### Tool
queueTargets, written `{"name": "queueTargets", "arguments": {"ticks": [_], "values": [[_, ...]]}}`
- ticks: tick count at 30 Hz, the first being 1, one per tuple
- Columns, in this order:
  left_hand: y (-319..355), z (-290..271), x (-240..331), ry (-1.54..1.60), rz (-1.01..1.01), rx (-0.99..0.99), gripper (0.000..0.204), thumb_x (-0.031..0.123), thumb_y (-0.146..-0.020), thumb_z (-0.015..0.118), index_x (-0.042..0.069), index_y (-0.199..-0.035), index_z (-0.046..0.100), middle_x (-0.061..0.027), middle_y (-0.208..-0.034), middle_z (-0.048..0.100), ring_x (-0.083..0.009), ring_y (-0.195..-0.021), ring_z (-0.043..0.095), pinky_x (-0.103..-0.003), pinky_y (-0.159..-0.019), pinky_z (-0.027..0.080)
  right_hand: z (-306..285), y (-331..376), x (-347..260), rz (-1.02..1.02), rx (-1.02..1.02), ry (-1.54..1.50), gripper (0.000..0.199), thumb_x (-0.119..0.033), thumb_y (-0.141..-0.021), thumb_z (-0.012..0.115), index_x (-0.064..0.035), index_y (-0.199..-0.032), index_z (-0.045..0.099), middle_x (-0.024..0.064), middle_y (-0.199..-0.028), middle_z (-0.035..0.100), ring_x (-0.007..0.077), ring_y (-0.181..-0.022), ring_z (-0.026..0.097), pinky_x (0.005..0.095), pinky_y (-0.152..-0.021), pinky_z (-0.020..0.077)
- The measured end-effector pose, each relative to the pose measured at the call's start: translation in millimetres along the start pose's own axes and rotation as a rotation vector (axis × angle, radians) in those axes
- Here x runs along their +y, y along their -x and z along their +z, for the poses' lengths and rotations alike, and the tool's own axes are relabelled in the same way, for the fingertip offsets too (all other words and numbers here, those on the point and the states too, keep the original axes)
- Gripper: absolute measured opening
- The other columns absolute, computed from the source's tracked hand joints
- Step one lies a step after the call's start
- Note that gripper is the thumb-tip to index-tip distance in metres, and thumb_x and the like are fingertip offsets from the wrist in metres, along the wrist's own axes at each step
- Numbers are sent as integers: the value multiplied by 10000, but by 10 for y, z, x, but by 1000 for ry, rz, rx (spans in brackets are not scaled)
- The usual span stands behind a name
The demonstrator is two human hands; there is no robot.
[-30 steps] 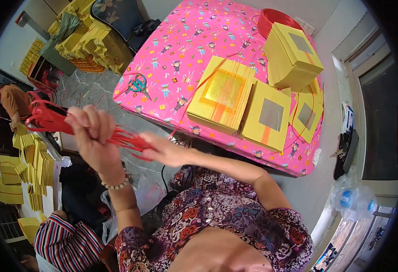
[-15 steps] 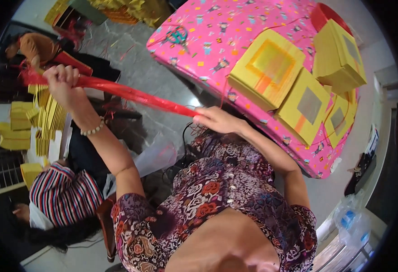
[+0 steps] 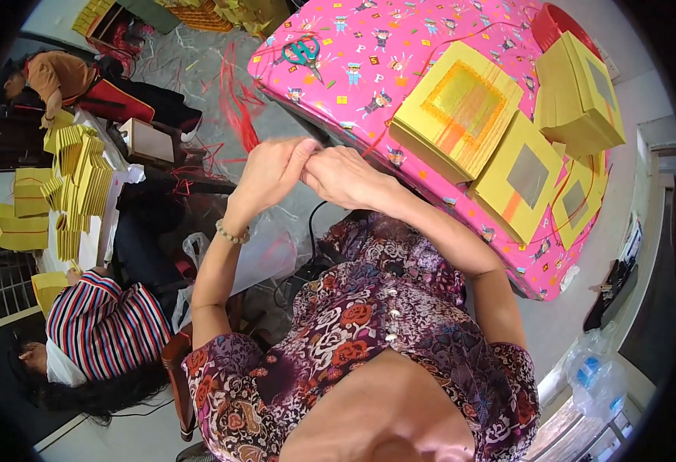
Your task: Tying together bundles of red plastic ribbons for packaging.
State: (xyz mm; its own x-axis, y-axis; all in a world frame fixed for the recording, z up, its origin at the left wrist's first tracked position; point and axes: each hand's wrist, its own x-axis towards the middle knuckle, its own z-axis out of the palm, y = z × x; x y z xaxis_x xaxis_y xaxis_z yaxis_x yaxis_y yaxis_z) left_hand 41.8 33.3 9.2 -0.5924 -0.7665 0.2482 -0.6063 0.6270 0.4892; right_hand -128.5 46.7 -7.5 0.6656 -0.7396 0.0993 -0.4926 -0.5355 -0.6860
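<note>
Our left hand (image 3: 272, 173) was curled around the red strands (image 3: 238, 108), its thumb meeting our right hand (image 3: 345, 177), which was bent inward; what that one pinched, we couldn't tell. Both hung off the near side of the pink table (image 3: 330, 96). The strands' long axis ran away from us, past the table's left corner, nearer our left hand. Teal scissors (image 3: 302, 52) lay on that corner, a gold-panelled yellow box (image 3: 465, 104) along the table's near edge.
</note>
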Motion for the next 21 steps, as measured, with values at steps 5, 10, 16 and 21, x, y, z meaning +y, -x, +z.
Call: {"name": "queueTargets", "arguments": {"ticks": [5,10,16,21], "values": [[99,94,-14,-63,-180,280,342,312,-941,511,56,-775,667,-148,-562,555,-329,-495,558,-391,-465,422,122,-74,117,-68,32,-64,234,-201,-910,495,27,-859,511,238,-708,583,445,-684,578,523,-591,434],[322,-304,-483,4,-262,633,269,190,-926,583,23,-726,652,-11,-526,524,-32,-496,464,-227,-450,375,7,5,263,-77,27,-36,280,-282,-947,484,-25,-886,390,207,-721,526,428,-715,543,509,-596,378],[439,-539,-823,-390,-544,541,432,324,-953,521,19,-656,594,-67,-499,503,-149,-444,487,-313,-457,384,6,-3,454,-39,44,100,212,-182,-910,512,0,-866,412,213,-707,579,440,-694,573,504,-573,413],[231,-556,-412,-552,-268,452,255,248,-960,472,57,-937,640,-117,-822,634,-276,-794,617,-398,-757,452,-46,-44,282,-62,89,162,109,-91,-866,495,-1,-866,432,197,-711,575,415,-670,579,490,-565,415]]}}
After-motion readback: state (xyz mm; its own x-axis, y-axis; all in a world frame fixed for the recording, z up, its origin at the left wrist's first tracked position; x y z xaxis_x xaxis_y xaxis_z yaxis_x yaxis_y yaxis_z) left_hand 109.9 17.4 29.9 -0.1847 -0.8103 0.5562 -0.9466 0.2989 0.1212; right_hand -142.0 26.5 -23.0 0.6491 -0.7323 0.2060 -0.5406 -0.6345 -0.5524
